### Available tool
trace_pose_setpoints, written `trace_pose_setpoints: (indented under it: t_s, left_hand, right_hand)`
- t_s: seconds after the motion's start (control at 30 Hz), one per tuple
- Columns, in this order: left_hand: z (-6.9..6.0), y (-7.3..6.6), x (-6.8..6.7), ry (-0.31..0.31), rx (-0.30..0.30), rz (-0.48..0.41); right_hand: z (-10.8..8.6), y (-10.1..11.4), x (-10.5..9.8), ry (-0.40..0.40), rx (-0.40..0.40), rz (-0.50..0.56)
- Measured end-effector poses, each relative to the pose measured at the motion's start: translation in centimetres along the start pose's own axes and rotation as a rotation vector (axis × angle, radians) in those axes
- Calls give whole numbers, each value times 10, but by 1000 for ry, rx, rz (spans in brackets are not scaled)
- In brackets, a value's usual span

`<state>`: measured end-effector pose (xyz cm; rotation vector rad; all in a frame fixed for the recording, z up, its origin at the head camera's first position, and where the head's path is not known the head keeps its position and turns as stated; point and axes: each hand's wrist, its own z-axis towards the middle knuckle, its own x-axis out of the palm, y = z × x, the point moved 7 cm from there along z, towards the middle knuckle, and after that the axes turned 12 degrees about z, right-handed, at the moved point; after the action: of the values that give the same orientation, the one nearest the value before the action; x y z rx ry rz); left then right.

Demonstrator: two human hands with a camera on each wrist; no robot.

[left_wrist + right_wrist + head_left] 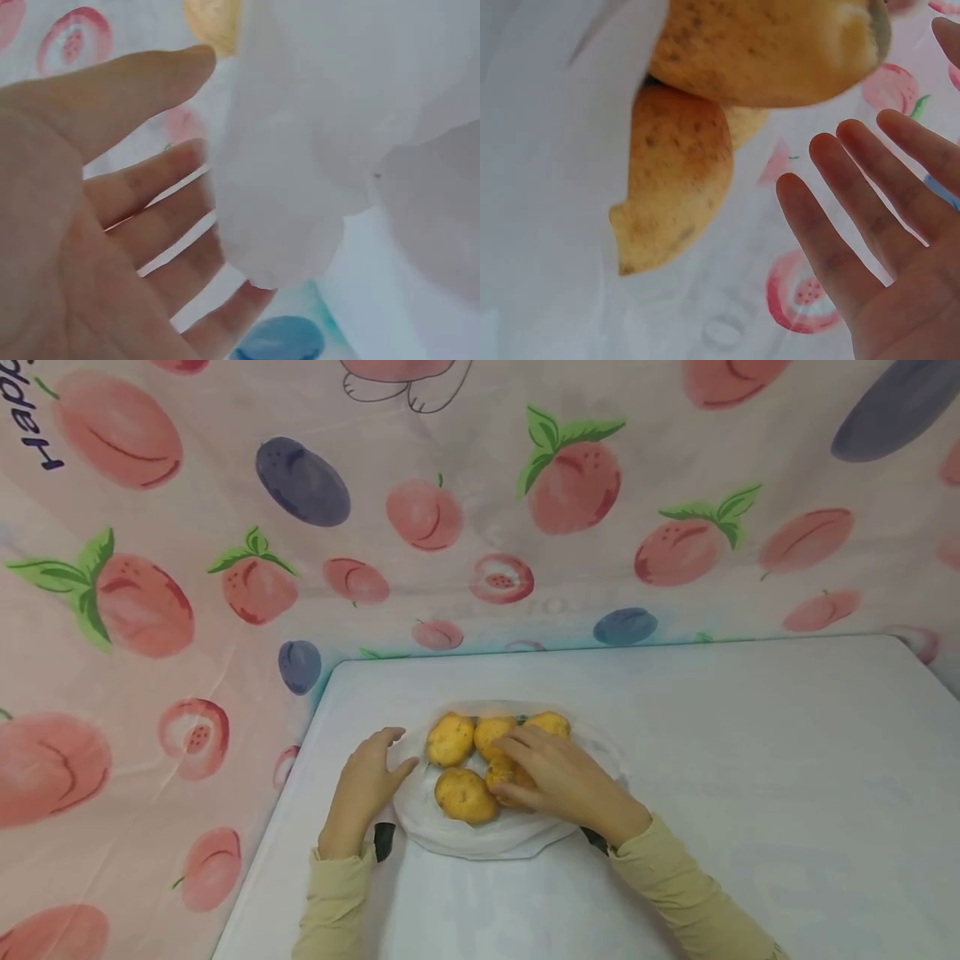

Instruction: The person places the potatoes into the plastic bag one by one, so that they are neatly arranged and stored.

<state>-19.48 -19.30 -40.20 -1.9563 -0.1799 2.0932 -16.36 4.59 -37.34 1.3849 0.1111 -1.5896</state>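
Observation:
Several yellow potatoes (467, 796) lie together on a thin white plastic bag (480, 845) on the table. My right hand (561, 777) hovers over the right-hand potatoes and partly hides them. In the right wrist view, its fingers (840, 262) are extended and spread, apart from the brown-specked potatoes (679, 176). To the left of the bag is my left hand (369, 781), thumb and fingers parted with nothing held. Its fingertips reach the edge of the white plastic (285, 187) in the left wrist view; I cannot tell whether they touch it.
A white table (750, 777) extends to the right of the bag. Behind and to the left hangs a pink cloth (465, 435) printed with fruit. A black piece (384, 842) shows at the left wrist, and another (594, 838) by the right wrist.

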Motion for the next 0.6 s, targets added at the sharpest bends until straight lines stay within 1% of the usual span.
trace_pose_setpoints:
  t_s: [0.13,0.2,0.33,0.5,0.6]
  left_hand:
    - [-4,-8,-13,-57,37,-13]
    - [-6,-14,-18,-87,66,-12]
    - [-13,-26,-27,-141,125,2]
    - [-22,-40,-31,-185,173,-3]
    - [-26,-48,-30,-211,195,-24]
  right_hand:
    - [-5,1,-9,-13,28,-5]
    - [-7,2,-14,-21,31,-20]
    - [-11,4,-23,-46,0,-64]
    - [-17,5,-32,-91,-39,-91]
    - [-21,2,-37,-102,-26,-81]
